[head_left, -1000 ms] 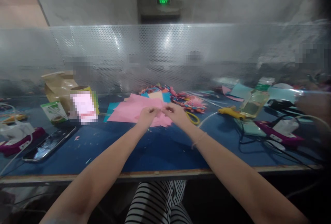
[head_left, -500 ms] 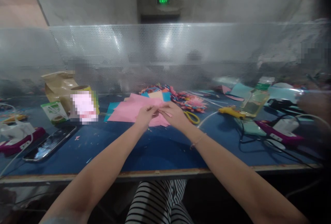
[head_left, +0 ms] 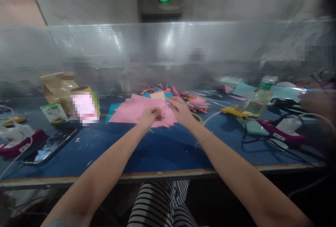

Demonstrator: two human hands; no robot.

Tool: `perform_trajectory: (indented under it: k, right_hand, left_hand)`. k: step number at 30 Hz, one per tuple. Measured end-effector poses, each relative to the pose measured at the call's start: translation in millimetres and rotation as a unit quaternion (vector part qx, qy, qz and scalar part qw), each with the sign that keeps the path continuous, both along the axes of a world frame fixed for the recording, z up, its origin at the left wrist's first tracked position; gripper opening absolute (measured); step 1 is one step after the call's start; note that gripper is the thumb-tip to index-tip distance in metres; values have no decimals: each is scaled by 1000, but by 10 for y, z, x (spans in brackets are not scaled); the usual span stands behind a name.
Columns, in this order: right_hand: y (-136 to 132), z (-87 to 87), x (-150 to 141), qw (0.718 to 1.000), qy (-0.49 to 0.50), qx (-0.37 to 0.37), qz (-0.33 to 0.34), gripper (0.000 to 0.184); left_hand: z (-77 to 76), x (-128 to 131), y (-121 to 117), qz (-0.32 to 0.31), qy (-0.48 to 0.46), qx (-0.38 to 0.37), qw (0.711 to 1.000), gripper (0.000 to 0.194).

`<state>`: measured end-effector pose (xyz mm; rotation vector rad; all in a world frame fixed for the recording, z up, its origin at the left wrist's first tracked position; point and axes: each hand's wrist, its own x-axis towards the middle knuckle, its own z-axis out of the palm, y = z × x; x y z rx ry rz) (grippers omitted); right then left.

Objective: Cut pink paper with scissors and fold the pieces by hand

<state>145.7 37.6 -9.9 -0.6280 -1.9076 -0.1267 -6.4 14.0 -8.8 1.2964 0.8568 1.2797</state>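
Pink paper sheets (head_left: 126,111) lie fanned out on the blue tabletop, with a blue sheet (head_left: 111,111) under their left edge and a cream piece (head_left: 158,95) behind. Over the pink paper my left hand (head_left: 149,118) is closed, fingertips pinched together; what they hold is too small and blurred to name. To its right, my right hand (head_left: 181,111) hovers apart from it, fingers stretched and nothing visible in them. Partly hidden behind my right hand is a yellow loop-shaped handle (head_left: 196,117). A pile of colourful cut-paper pieces (head_left: 198,104) sits just beyond.
At right are a yellow glue gun (head_left: 234,112), a bottle of yellowish liquid (head_left: 258,98) and a purple power strip (head_left: 282,132) with cables. A phone (head_left: 49,146), another power strip (head_left: 23,143), a small green-white box (head_left: 54,114) and a brown paper bag (head_left: 58,89) occupy the left.
My hands were together, fingertips meeting over the pink paper. Now my right hand has drawn away to the right and its fingers have spread; my left hand stays nearly in place.
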Motion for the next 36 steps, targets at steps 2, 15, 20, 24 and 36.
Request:
perform_trajectory:
  k: [2, 15, 20, 24, 36]
  right_hand:
    - [10, -6, 9, 1000, -11, -2, 15, 34]
    - [-86, 45, 19, 999, -31, -24, 29, 35]
    - [-116, 60, 33, 999, -30, -25, 26, 37]
    - [-108, 59, 23, 1000, -26, -17, 4, 30]
    - [-70, 28, 17, 999, -22, 6, -32, 24]
  left_hand:
    - [-12, 4, 4, -9, 9, 9, 1000, 19]
    - [16, 20, -35, 41, 49, 23, 998, 19]
    - [18, 20, -55, 32, 71, 18, 997, 19]
    - [8, 20, -57, 26, 56, 15, 998, 19]
    - [-12, 22, -45, 17, 16, -3, 1000, 20]
